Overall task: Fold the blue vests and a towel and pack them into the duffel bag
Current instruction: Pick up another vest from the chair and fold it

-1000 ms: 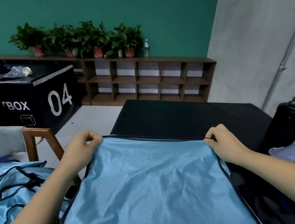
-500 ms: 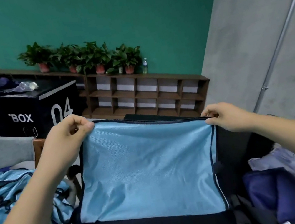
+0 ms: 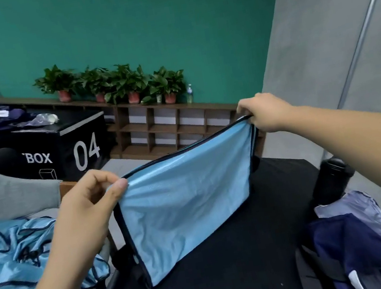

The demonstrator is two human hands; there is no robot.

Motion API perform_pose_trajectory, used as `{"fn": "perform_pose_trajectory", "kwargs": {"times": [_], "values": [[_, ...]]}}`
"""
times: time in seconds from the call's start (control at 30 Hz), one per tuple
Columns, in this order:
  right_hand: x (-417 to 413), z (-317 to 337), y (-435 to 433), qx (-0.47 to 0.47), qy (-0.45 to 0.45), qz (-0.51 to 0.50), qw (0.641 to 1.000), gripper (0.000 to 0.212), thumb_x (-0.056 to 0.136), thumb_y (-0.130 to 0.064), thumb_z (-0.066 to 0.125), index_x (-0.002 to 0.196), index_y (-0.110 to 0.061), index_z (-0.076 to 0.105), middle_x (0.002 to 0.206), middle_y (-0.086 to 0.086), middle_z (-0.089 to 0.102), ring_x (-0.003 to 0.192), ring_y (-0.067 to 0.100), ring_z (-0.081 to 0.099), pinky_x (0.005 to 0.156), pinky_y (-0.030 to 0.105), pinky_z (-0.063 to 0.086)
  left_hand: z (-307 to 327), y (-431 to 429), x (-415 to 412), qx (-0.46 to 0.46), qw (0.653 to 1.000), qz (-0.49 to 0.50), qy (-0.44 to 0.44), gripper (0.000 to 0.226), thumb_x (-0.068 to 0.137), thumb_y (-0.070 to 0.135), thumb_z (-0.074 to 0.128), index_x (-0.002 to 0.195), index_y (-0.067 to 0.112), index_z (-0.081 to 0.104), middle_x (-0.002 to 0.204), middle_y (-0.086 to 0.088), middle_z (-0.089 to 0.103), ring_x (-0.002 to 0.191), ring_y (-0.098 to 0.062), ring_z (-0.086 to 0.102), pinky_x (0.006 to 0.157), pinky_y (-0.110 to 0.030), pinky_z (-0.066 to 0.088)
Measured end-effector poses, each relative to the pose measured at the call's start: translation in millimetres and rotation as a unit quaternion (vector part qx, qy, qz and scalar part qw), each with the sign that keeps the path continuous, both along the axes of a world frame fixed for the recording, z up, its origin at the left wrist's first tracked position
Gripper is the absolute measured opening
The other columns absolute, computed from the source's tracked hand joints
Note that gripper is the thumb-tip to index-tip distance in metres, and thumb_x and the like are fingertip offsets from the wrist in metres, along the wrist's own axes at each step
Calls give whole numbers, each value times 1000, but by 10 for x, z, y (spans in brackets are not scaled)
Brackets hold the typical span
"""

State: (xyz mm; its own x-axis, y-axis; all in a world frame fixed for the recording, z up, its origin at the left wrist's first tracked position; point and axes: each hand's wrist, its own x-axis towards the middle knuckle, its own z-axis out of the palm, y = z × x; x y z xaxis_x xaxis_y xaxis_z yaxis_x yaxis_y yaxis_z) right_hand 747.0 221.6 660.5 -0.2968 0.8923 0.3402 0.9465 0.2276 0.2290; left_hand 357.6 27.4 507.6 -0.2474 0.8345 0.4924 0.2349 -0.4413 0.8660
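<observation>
Fingers pinch the blue vest (top corners)

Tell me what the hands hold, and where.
A blue vest: left hand pinches its upper left corner, right hand its upper right corner.

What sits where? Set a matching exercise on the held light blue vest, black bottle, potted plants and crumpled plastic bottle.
1 light blue vest with dark trim
2 tall black bottle
3 green potted plants
4 crumpled clear plastic bottle

A on black box marked 04
B on wooden shelf unit
C pinched by left hand and right hand
D by black table's right edge

Pairs: 1-C, 2-D, 3-B, 4-A
</observation>
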Motion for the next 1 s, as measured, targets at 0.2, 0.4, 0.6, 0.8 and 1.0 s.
{"fn": "perform_pose_trajectory", "kwargs": {"times": [0.2,0.4,0.6,0.8,1.0], "values": [[-580,-31,236,32,55,-10,998,42,90,-1,54,122,-28,60,118,3,68,107,33,62,81,42,56,52,-68,-162,20,997,58,-44,8,101,33,73,97,25,72,87,-9,68,69,-18,55,64,-33,46],[-1093,-111,484,67,190,12,979,42,87,3,52,114,-26,66,116,2,70,106,31,63,85,42,58,232,-209,-202,93,991,71,-61,6,100,27,74,96,22,72,82,4,68,73,-10,52,69,-27,44],[-1092,-501,546,28,259,0,966,42,81,2,47,98,-30,68,105,-2,72,97,27,67,81,44,61,242,-315,187,56,995,-75,33,7,93,25,79,89,24,73,74,9,66,65,-2,53,63,-15,42],[-563,-1351,468,-20,270,-35,962,39,83,6,52,80,-28,70,93,-5,73,89,23,68,78,46,63,-207,-257,837,-49,956,-225,181,17,91,39,83,90,30,69,88,6,70,85,-14,65,79,-28,53],[-25,-1916,250,-66,267,-93,957,39,84,8,46,74,-23,68,92,-1,71,85,23,66,76,44,61,-704,-305,1445,-78,905,-311,278,21,92,39,79,95,29,61,92,13,67,88,-9,64,85,-34,56]]}}
